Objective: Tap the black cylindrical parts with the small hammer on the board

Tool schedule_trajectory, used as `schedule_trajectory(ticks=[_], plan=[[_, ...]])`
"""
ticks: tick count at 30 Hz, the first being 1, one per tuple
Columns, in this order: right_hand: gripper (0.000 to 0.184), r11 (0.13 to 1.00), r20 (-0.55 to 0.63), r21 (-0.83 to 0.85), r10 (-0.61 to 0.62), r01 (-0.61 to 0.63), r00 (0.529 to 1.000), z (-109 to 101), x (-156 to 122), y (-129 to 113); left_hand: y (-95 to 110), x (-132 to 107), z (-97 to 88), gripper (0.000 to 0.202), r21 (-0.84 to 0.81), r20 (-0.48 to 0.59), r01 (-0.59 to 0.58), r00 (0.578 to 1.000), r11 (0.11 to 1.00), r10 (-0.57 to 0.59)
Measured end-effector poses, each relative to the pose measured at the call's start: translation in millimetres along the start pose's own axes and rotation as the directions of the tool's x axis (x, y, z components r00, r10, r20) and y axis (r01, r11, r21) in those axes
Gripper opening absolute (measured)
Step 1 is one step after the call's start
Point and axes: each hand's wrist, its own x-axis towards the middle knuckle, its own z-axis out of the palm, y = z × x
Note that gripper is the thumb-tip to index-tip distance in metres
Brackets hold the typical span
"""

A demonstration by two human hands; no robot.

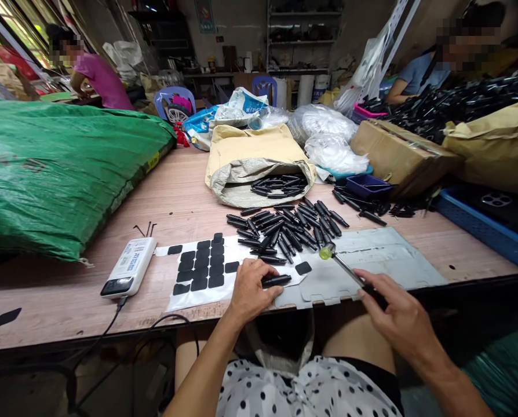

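My left hand (249,288) is closed on a black plastic handle piece (277,280), which lies level on the white sheet at the table's front edge. My right hand (393,313) grips the dark handle of a small hammer (343,267). The hammer's yellow-green head (326,252) rests over a grey flat plate (372,260). A white backing sheet (185,289) with several black rounded-square pads (202,269) lies left of my left hand. One loose black pad (303,267) lies by the handle piece. A pile of black handle pieces (289,229) is spread just behind.
A tan woven sack (254,156) spills more black pieces. A green sack (54,168) fills the left. A white power bank (129,267) with its cable lies front left. Cardboard box (398,153), blue trays (485,226), plastic bags behind. Two other people work at the back.
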Motion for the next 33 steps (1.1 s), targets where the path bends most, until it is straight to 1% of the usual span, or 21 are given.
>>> schedule_trajectory(ticks=[1,3,6,9,12,14,15,17,18,20,21,22,23,24,25,26,27,28,30,31,33], plan=[[0.041,0.998,0.026,-0.058,-0.016,0.018,1.0,-5.7,5.3,16.3,-0.4,-0.2,0.2,0.021,0.001,0.004,-0.001,1.0,1.0,0.001],[0.039,0.986,0.09,-0.123,-0.104,0.114,0.991,-13.9,15.6,45.9,-1.3,-0.7,0.3,0.017,0.001,0.012,-0.007,1.0,1.0,0.007],[0.038,0.961,0.18,-0.138,-0.213,0.239,0.96,-17.7,34.2,75.4,-3.1,-1.4,0.2,0.015,-0.001,0.024,-0.036,0.999,0.999,0.036],[0.036,0.954,0.163,-0.146,-0.238,0.262,0.957,-12.7,57.9,87.4,-6.1,0.1,-0.5,0.014,-0.002,0.031,-0.058,0.998,0.998,0.058],[0.035,0.954,0.138,-0.106,-0.265,0.28,0.954,-2.0,79.1,90.5,-7.6,1.0,-3.3,0.016,0.003,0.029,-0.071,0.997,0.997,0.071],[0.035,0.955,0.115,-0.073,-0.28,0.289,0.953,5.9,86.9,91.0,-4.2,-4.8,-6.0,0.019,-0.011,-0.011,-0.129,0.992,0.992,0.129],[0.035,0.955,0.102,-0.063,-0.283,0.29,0.954,9.4,88.5,91.1,-0.7,-11.0,-6.7,0.02,-0.03,-0.044,-0.185,0.982,0.982,0.183],[0.035,0.956,0.078,-0.058,-0.284,0.289,0.956,14.3,88.5,91.5,8.9,-30.4,-4.7,0.022,-0.086,-0.071,-0.338,0.94,0.937,0.333],[0.034,0.956,0.069,-0.062,-0.282,0.286,0.957,15.7,87.6,91.6,13.5,-42.4,-1.1,0.023,-0.118,-0.033,-0.416,0.909,0.901,0.416],[0.032,0.958,0.058,-0.072,-0.273,0.277,0.96,16.9,85.5,91.8,18.1,-66.7,12.4,0.026,-0.172,0.145,-0.502,0.838,0.848,0.525],[0.032,0.959,0.05,-0.078,-0.268,0.271,0.962,16.9,84.8,91.8,16.2,-77.1,21.9,0.027,-0.177,0.247,-0.487,0.819,0.855,0.518],[0.032,0.961,0.044,-0.082,-0.263,0.265,0.964,16.8,84.4,91.8,10.9,-85.6,32.9,0.027,-0.156,0.338,-0.431,0.822,0.889,0.458],[0.032,0.962,0.04,-0.084,-0.259,0.262,0.965,16.7,84.3,91.7,2.3,-91.9,44.6,0.026,-0.111,0.399,-0.338,0.846,0.934,0.354],[0.031,0.962,0.037,-0.083,-0.256,0.259,0.966,16.7,84.3,91.7,-8.7,-95.9,56.4,0.026,-0.052,0.429,-0.218,0.876,0.974,0.219],[0.031,0.963,0.034,-0.083,-0.253,0.255,0.967,16.8,84.4,91.7,-20.9,-98.0,67.7,0.027,0.007,0.443,-0.098,0.892,0.995,0.085],[0.031,0.964,0.032,-0.083,-0.25,0.252,0.968,16.9,84.4,91.8,-32.7,-98.7,77.8,0.03,0.057,0.449,-0.002,0.893,0.998,-0.024],[0.031,0.965,0.031,-0.082,-0.248,0.249,0.968,17.0,84.5,91.8,-42.3,-98.3,86.0,0.034,0.096,0.454,0.059,0.886,0.994,-0.097],[0.031,0.966,0.031,-0.08,-0.246,0.247,0.969,17.1,84.5,91.9,-48.2,-97.3,91.9,0.037,0.125,0.466,0.085,0.875,0.989,-0.134],[0.031,0.967,0.032,-0.071,-0.244,0.246,0.969,17.3,84.4,92.0,-45.6,-94.4,94.9,0.034,0.152,0.509,0.046,0.852,0.987,-0.118],[0.031,0.967,0.032,-0.063,-0.243,0.245,0.969,17.3,84.3,92.1,-36.8,-92.5,91.7,0.03,0.143,0.536,-0.004,0.841,0.99,-0.074],[0.03,0.969,0.032,-0.049,-0.241,0.242,0.97,17.5,84.2,92.3,-8.7,-86.2,76.9,0.024,0.048,0.588,-0.117,0.806,0.992,0.067]])
